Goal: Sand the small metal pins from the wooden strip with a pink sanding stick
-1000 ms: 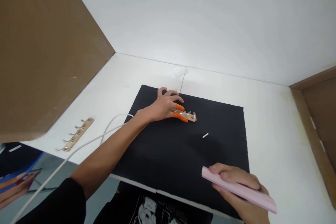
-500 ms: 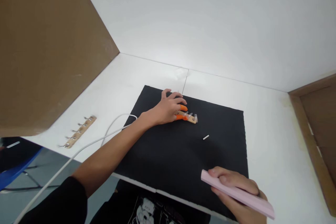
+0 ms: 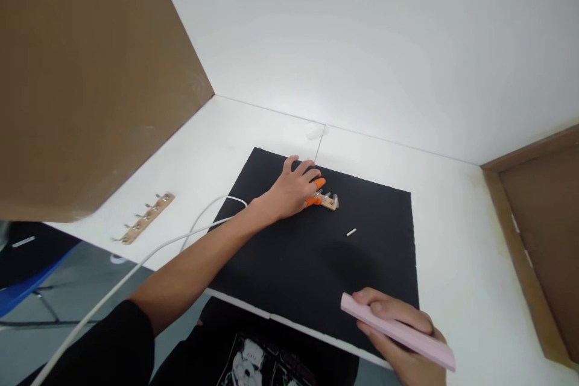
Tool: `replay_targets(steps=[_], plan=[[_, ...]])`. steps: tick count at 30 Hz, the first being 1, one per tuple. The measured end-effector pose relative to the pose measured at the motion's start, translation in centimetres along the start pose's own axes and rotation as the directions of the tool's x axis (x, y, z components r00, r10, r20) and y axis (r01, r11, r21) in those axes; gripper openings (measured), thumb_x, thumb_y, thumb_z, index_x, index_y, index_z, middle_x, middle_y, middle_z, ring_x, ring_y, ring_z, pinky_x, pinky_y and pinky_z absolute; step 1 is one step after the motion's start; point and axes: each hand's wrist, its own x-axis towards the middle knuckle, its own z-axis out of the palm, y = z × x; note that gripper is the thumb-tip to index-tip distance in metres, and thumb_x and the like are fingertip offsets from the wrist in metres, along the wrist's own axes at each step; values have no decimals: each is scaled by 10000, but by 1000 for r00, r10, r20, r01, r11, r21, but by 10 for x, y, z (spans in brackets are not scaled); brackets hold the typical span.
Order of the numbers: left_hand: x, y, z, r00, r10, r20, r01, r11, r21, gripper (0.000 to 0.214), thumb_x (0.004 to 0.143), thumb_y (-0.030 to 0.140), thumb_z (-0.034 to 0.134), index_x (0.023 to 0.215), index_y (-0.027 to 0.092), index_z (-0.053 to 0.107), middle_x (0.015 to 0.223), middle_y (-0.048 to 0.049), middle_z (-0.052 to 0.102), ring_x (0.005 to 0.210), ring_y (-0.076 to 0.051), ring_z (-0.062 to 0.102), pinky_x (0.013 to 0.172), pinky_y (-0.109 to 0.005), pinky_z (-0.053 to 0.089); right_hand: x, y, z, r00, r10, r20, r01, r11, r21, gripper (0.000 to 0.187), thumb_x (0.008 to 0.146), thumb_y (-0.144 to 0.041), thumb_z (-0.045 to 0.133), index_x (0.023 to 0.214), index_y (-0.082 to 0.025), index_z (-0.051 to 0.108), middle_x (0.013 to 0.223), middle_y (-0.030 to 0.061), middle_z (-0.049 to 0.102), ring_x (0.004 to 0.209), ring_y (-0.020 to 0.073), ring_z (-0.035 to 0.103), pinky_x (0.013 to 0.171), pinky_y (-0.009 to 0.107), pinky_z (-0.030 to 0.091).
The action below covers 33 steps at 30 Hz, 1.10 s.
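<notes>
Over the black mat, my left hand has its thumb and index finger, both in orange finger covers, closed about a short wooden hook strip. Clear pieces stick up from that strip, and my hand hides its left end. The other fingers are spread above the mat. My right hand, at the lower right, grips a long pink bar between thumb and fingers. A small white stick lies on the mat between the two hands.
Another wooden strip with several metal hooks lies on the white table at the left. A white cable runs past my left forearm. Brown panels stand at the left and right, and a white wall behind.
The view has shifted slightly. Both hands keep nearly the same pose, the left at the hook strip and the right holding the pink bar.
</notes>
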Motion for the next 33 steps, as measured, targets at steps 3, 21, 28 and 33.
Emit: replay_targets(steps=[3, 21, 28, 33], plan=[[-10, 11, -2, 995, -86, -42, 81, 990, -112, 257, 823, -27, 711, 985, 146, 811, 1518, -183, 664, 1528, -421, 448, 1277, -671, 142, -3, 0, 2, 1000, 5, -24, -5, 1000, -1, 238, 911, -184, 830, 1089, -272, 699, 1032, 29, 860, 889, 219, 856, 801, 253, 716], [-96, 120, -4, 746, -500, 440, 214, -446, -869, 652, 935, 753, 647, 1262, 197, 741, 1264, -135, 774, 1179, -280, 739, 1042, -404, 576, 86, -2, 67, 822, -525, 222, 555, 652, -517, 297, 979, -10, 671, 1218, -181, 714, 1173, 133, 830, 956, 229, 751, 789, 366, 615], [-102, 77, -10, 610, -615, 501, 110, -560, -821, 331, 1012, 489, 643, 977, 172, 731, 912, -92, 775, 852, -237, 780, 703, -316, 625, 118, -9, 118, 717, -561, 414, 693, 504, -516, 324, 1031, -46, 585, 1281, -229, 679, 1266, 119, 792, 1042, 230, 722, 863, 379, 563], [-107, 56, -20, 481, -763, 431, 129, -425, -896, 378, 966, 517, 696, 1102, 165, 696, 962, -94, 790, 777, -186, 758, 613, -252, 594, 96, 1, 95, 825, -449, 343, 565, 639, -522, 426, 1031, -61, 573, 1380, -303, 615, 1315, 60, 760, 1133, 203, 695, 969, 376, 542]])
